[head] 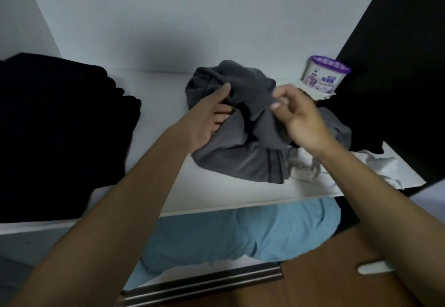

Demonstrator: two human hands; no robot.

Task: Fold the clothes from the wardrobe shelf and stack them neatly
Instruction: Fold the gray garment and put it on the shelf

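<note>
Hands first, since from my seat they filled the head view: both bare forearms reached up and forward from the lower corners of the frame toward the white wardrobe shelf [216,193]. I saw the left hand [209,119] turned palm-inward, thumb up, its fingers [222,91] stretched out and pushed into the folds of the grey garment [240,143], so it was open and pressing against the cloth rather than closed around it. The right hand [301,119] was tilted with its back toward me, wrist bent, and its thumb and forefinger were pinched shut on a fold at the upper edge of that same garment, lifting it slightly; motion blur softened the knuckles, so I could not tell how the other fingers sat. The grey garment lay bunched in a heap in the middle of the shelf, with a darker striped hem near its front right corner. Just beside it on the right lay crumpled white cloth [305,167], partly under my right wrist. A stack of black clothes [60,126] sat at the left end of the shelf, well apart from the grey heap. At the back right stood a small tub with a purple lid [325,73], next to dark hanging fabric [397,78]. Below the shelf's front edge I saw light blue fabric [228,234], and a brown wooden panel [337,282] at the lower right.
</note>
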